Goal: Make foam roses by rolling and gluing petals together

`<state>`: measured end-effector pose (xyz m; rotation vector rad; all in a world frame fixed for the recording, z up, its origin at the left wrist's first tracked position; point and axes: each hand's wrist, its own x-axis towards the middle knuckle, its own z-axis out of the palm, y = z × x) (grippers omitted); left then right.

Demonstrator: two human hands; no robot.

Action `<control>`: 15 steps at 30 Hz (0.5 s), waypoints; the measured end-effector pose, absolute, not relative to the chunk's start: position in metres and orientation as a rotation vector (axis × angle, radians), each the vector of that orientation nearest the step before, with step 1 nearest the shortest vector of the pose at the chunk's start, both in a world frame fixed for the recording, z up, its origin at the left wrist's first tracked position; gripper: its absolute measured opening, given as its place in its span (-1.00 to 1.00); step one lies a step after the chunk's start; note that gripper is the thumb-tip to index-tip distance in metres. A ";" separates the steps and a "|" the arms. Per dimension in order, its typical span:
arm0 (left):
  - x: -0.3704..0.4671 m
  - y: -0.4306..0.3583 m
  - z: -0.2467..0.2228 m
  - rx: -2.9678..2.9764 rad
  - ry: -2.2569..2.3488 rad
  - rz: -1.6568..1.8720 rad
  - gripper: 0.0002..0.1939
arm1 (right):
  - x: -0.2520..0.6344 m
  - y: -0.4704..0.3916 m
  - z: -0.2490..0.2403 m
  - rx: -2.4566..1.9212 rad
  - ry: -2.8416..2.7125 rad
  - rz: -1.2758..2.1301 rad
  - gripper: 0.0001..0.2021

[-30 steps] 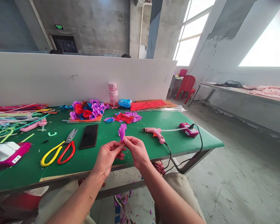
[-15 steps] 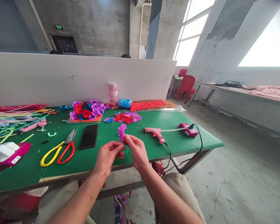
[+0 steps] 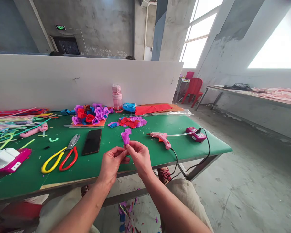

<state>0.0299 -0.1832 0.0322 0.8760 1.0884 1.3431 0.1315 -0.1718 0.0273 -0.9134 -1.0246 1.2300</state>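
A small purple paper flower (image 3: 125,137) stands upright between my fingertips, above the near part of the green table (image 3: 135,142). My left hand (image 3: 113,160) pinches it low, at its base. With thumb and forefinger, my right hand (image 3: 138,156) closes on the lower edge of the same flower. The two hands touch there, and their fingers hide the base. Right of the hands lies a pink glue gun (image 3: 159,137) with a clear glue stick in its back. Beyond the flower are loose red and purple paper petals (image 3: 133,122).
Scissors (image 3: 67,152) and a black phone (image 3: 92,141) lie to the left. Finished paper flowers (image 3: 91,114) are heaped at the back, near a pink bottle (image 3: 117,97). A magenta power strip (image 3: 196,134) sits at right, its cord hanging over the edge. A white partition (image 3: 87,77) stands behind.
The flower has turned slightly and shifted a little left. My right thumb and forefinger have moved slightly left and lower on it. Everything on the table stays put.
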 end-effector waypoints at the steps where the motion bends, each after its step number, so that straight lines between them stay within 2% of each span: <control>1: 0.030 -0.183 0.032 0.875 1.088 1.340 -0.71 | 0.132 -0.171 0.027 -0.917 -1.028 1.227 -0.78; 15: 0.032 -0.183 0.030 0.910 1.125 1.335 -0.67 | 0.133 -0.166 0.019 -1.058 -1.107 1.011 -0.75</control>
